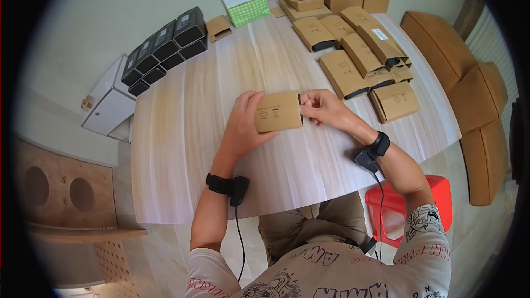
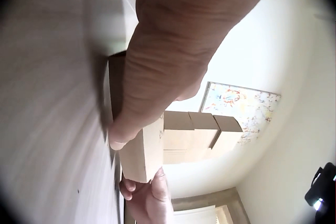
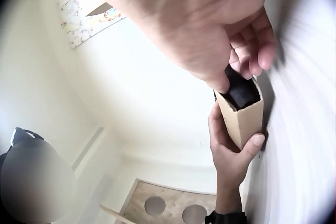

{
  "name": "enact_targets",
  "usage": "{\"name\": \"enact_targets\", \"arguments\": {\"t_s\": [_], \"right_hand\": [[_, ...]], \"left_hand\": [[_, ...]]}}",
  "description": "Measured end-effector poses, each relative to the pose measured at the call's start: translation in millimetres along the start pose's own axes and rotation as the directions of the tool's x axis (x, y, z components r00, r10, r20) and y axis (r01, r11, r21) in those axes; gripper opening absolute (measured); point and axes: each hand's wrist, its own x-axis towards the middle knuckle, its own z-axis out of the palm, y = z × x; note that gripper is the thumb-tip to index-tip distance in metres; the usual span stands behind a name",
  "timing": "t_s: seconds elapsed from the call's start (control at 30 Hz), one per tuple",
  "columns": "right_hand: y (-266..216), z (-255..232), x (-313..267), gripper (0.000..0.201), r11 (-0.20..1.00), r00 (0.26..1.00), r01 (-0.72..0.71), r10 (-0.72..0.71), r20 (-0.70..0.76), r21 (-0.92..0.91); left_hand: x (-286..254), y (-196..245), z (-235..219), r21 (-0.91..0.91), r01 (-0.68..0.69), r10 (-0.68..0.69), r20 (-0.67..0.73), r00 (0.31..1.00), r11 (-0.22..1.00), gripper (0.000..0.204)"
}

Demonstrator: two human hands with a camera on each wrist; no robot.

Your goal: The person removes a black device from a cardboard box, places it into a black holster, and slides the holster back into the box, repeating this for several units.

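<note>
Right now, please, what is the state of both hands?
Left hand: holding the cardboard box.
Right hand: at the black item in the box's open end; whether gripping, cannot be told.

Interior of a room, seen from above and from two low angles. Plain pale walls [image 1: 138,16] surround a wood-grain tabletop [image 1: 176,132] with light streaks and a curved near edge. At right stands a tan-brown padded seat [image 1: 441,44], beside a pale ribbed surface [image 1: 499,38]; a red stool [image 1: 444,198] sits on the light floor [image 1: 160,243]. At left are a small white cabinet [image 1: 105,105], a wooden panel [image 1: 61,160] bearing two dark discs, and a wooden ledge [image 1: 88,235] above perforated board [image 1: 116,259]. A multicoloured picture [image 2: 231,98] (spattered in appearance) hangs on the brightly lit wall.
</note>
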Motion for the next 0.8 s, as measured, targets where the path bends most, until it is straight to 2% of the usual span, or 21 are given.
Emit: {"name": "enact_targets", "arguments": {"t_s": [0.07, 0.13, 0.23, 0.3, 0.43, 0.47, 0.67, 0.77, 0.8], "right_hand": [[3, 4, 0, 0.031, 0.996, 1.000, 0.020, -0.020, 0.001, -0.091], [-3, 7, 1, 0.031, 0.993, 1.000, 0.024, -0.024, 0.002, -0.119], [-4, 11, 2, 0.025, 0.996, 0.995, -0.073, 0.069, -0.078, -0.042], [-11, 10, 2, 0.020, 0.996, 0.978, -0.031, 0.049, -0.204, 0.089], [-5, -7, 8, 0.018, 0.983, 0.959, 0.019, 0.033, -0.282, 0.182], [-5, -8, 9, 0.018, 0.984, 0.959, 0.019, 0.032, -0.281, 0.179], [2, -10, 10, 0.024, 0.992, 0.959, 0.036, 0.000, -0.284, 0.121], [-1, -11, 9, 0.026, 0.992, 0.970, 0.034, -0.004, -0.244, 0.119], [-1, -10, 8, 0.028, 0.993, 0.982, 0.028, -0.005, -0.189, 0.118]], "left_hand": [[1, 4, 0, 0.042, -0.049, 0.047, 0.036, 0.998, 0.998, 0.098], [0, 1, -1, 0.032, -0.039, 0.038, 0.039, 0.999, 0.999, 0.097], [-1, -3, -2, 0.017, -0.018, 0.018, 0.037, 0.999, 1.000, 0.097], [-1, -11, -6, 0.022, -0.009, 0.009, 0.019, 1.000, 1.000, 0.097], [-5, -26, -19, 0.091, 0.069, -0.067, -0.023, 0.997, 0.993, 0.097], [-6, -28, -20, 0.105, 0.102, -0.100, -0.025, 0.995, 0.989, 0.097], [-7, -29, -19, 0.099, 0.101, -0.100, -0.009, 0.995, 0.990, 0.097], [-6, -27, -19, 0.074, 0.091, -0.091, 0.004, 0.996, 0.993, 0.097], [-6, -26, -18, 0.074, 0.090, -0.091, 0.005, 0.996, 0.993, 0.097]]}}
